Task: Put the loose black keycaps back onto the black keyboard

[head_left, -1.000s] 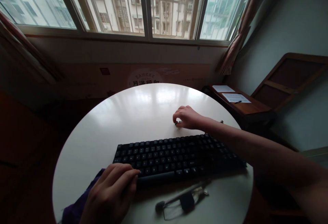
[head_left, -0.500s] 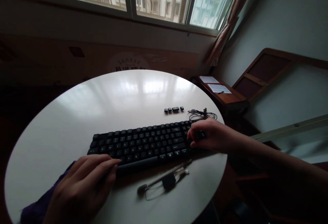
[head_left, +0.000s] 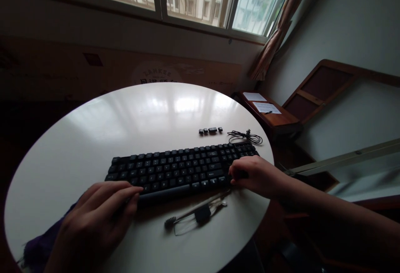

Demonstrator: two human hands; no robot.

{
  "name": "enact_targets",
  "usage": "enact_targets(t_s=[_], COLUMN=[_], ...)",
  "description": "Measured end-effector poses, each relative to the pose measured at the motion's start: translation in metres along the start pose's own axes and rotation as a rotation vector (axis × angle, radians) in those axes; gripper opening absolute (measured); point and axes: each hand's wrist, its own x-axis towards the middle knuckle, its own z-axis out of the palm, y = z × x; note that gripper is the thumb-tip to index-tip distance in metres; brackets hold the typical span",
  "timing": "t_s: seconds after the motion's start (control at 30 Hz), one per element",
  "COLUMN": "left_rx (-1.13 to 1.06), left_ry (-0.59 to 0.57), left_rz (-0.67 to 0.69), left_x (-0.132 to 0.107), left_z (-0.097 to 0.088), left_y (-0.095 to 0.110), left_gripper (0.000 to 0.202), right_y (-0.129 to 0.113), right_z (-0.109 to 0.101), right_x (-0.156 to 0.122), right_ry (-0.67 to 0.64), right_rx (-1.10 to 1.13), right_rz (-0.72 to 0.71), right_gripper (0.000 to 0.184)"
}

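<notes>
A black keyboard (head_left: 175,169) lies across the white round table, tilted slightly in view. My left hand (head_left: 100,210) grips its front left corner, fingertips on top near the C key and the thumb at the front edge. Over the keys at the right front is my right hand (head_left: 250,171), its fingers curled and pressed together; whatever they hold is hidden. In front of the keyboard lies a small brush (head_left: 195,210) with a dark bristle head, beside a wire puller with a black handle (head_left: 203,214). Several loose keycaps (head_left: 212,130) stand in a row behind the keyboard.
A coiled black cable (head_left: 246,136) rests behind the keyboard's right end. Purple cloth (head_left: 43,244) lies by my left forearm on the table (head_left: 78,140). Papers and a pen are on a brown wooden desk (head_left: 281,118) beyond the right edge, below the window.
My right hand has moved down toward the keyboard's front edge, uncovering the upper right keys. My left hand keeps its hold on the corner. The view has shifted slightly.
</notes>
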Motion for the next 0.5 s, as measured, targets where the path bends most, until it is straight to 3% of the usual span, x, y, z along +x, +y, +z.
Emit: enact_targets(t_s=[0.23, 0.5], left_rx=[-0.047, -0.057], left_ry=[0.008, -0.022], left_rz=[-0.038, -0.020], left_x=[-0.0004, -0.0045], left_z=[0.0006, 0.0015], left_y=[-0.0009, -0.0048], left_gripper=[0.013, 0.017], right_y=[0.0041, -0.0027], right_z=[-0.0021, 0.0041], right_x=[-0.0005, -0.0004], right_ry=[-0.010, -0.001], right_rx=[0.168, -0.200], right_rz=[0.056, -0.056], right_gripper=[0.009, 0.013])
